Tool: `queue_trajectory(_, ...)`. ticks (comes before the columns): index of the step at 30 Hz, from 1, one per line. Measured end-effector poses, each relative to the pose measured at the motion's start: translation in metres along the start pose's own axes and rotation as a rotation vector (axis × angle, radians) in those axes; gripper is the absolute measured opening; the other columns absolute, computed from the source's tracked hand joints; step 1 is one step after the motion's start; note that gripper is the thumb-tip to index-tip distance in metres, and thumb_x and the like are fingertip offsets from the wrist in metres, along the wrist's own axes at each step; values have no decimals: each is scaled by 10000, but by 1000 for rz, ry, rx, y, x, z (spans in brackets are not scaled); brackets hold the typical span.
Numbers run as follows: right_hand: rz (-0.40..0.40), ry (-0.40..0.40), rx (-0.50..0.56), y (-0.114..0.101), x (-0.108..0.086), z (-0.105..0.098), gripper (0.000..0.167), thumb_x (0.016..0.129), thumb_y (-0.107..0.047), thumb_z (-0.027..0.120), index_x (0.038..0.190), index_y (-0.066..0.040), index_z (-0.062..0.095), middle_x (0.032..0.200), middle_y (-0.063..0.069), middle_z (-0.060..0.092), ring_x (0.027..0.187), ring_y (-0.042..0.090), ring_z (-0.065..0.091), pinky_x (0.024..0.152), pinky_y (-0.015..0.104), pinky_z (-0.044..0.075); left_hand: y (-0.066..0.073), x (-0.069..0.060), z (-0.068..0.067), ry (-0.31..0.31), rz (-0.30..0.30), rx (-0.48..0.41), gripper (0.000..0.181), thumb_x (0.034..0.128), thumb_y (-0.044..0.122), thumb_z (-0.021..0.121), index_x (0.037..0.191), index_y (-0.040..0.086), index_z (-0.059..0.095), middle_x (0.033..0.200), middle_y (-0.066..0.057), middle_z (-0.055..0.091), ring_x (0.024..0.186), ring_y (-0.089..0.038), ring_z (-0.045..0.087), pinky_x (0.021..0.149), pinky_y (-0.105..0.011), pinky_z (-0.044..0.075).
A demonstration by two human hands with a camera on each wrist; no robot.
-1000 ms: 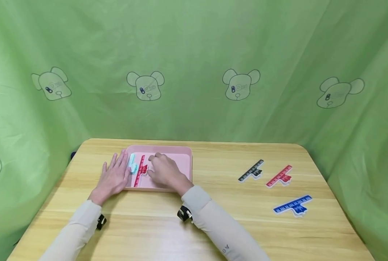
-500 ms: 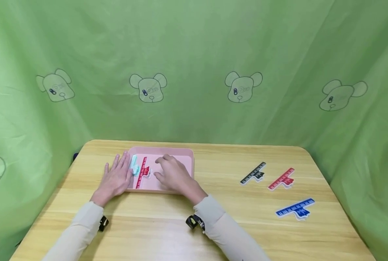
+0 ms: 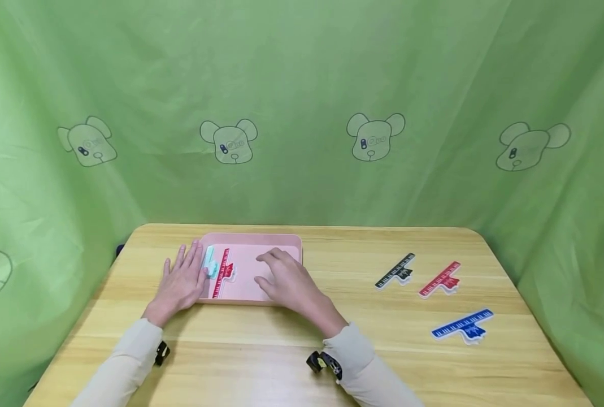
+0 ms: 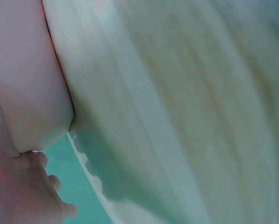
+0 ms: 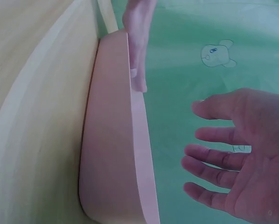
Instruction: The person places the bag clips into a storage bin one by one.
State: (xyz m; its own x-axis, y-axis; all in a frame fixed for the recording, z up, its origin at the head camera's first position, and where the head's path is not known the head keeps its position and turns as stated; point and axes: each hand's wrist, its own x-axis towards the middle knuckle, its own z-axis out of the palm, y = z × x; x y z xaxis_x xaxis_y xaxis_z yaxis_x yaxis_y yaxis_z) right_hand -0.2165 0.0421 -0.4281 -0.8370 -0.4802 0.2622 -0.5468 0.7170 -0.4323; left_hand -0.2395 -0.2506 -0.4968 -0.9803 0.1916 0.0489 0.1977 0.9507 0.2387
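Observation:
A shallow pink tray (image 3: 251, 238) stands near the back left of the table. Inside it, at the left end, lie a mint-green clip (image 3: 211, 261) and, just right of it, a red clip (image 3: 222, 273) with a piano-key pattern. My left hand (image 3: 182, 282) rests with straight fingers along the tray's left rim, its thumb reaching over to the mint clip; I cannot tell if they touch. Above the tray's right part hovers my right hand (image 3: 294, 282), holding nothing. The right wrist view shows its fingers (image 5: 214, 165) spread and loosely bent, apart from the tray's wall.
On the table's right side lie a black piano-key clip (image 3: 395, 271), another red clip (image 3: 440, 280) and, nearer the front, a blue clip (image 3: 463, 326). A green curtain (image 3: 302, 186) hangs behind the wooden table (image 3: 261, 362).
My right hand has drawn back to the right, away from the red clip in the tray, with its fingers opening out. My left hand stays at the tray's left rim.

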Motion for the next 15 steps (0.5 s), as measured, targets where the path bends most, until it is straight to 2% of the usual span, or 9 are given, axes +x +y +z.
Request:
queue_trajectory(8, 3, 35, 34, 12, -15, -9, 419, 953, -289, 749, 1308, -84, 664, 1282, 71, 656, 1194, 262, 624, 980, 437, 556, 1, 1, 1, 3, 0, 8, 638, 1113, 318, 285, 1632, 6, 83, 1708, -172, 29, 1540, -479, 52, 1183, -734, 42)
queue_trajectory(15, 0, 61, 48, 22, -21, -11, 425, 944, -266, 761, 1310, -75, 659, 1281, 61, 656, 1193, 239, 631, 1019, 404, 536, -1, -1, 0, -2, 4, 6, 652, 1115, 331, 280, 1628, -7, 61, 1706, -185, 17, 1536, -486, 49, 1184, -730, 35)
